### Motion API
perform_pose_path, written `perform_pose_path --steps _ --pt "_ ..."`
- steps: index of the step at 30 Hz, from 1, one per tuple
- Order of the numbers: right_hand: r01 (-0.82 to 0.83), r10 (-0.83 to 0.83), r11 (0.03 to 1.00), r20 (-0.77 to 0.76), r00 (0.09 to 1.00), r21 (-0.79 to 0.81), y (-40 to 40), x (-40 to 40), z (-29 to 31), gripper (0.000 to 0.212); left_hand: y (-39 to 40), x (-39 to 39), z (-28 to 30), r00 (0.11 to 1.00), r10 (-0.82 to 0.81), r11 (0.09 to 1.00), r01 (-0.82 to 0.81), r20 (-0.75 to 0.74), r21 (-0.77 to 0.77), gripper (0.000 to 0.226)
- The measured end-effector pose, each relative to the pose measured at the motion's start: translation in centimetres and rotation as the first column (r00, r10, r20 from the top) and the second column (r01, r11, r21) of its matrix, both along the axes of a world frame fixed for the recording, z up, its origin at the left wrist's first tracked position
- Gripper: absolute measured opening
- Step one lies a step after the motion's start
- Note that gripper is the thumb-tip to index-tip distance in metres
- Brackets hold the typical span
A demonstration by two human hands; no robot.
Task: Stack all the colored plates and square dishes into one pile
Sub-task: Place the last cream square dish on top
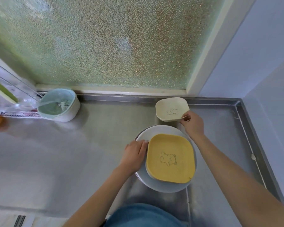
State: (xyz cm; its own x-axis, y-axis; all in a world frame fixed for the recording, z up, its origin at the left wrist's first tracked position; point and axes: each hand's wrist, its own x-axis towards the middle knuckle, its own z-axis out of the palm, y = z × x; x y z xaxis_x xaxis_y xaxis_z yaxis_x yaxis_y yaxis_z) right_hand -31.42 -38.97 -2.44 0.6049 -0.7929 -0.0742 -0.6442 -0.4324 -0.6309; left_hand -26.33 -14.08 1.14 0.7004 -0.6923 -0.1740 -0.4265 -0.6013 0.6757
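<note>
Here, on the steel counter, a yellow square dish with a bear outline sits on a pale round plate, forming the pile at frame centre. The left hand lies at the pile's 9 o'clock, fingers pressed together and flat against the yellow dish's left rim and on the plate. At 12 o'clock from the pile, near the window ledge, is a cream square dish, also bear-marked; whether it rests on the counter cannot be told. The right hand pinches its near right corner, thumb over the rim. Well apart, at 10 o'clock, stands a light green colander basket beside a wire rack. Frosted glass backs the counter. Nothing lies between the cream dish and the pile.
</note>
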Motion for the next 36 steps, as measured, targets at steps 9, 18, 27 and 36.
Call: perform_pose_path --steps 9,18,27,36 --pt "0.091 -0.078 0.996 0.351 0.933 -0.023 6.8 -6.8 7.0 0.011 0.6 0.1 0.1 0.999 -0.030 0.999 0.029 -0.037 -0.032 0.071" --pt "0.073 -0.079 0.997 0.246 0.966 0.033 16.4 -15.0 7.3 0.020 0.5 0.5 0.2 0.907 0.097 0.989 -0.135 -0.411 -0.064 0.050" --pt "0.065 -0.096 0.987 0.221 0.971 0.146 16.9 -15.1 7.1 0.029 0.8 -0.6 2.2 0.907 -0.039 0.967 -0.071 -0.419 -0.243 0.034" --pt "0.190 -0.283 0.905 0.203 0.938 0.382 16.8 -10.5 5.3 0.051 -0.5 -1.8 0.8 0.884 -0.057 0.975 -0.051 -0.464 -0.217 0.048"
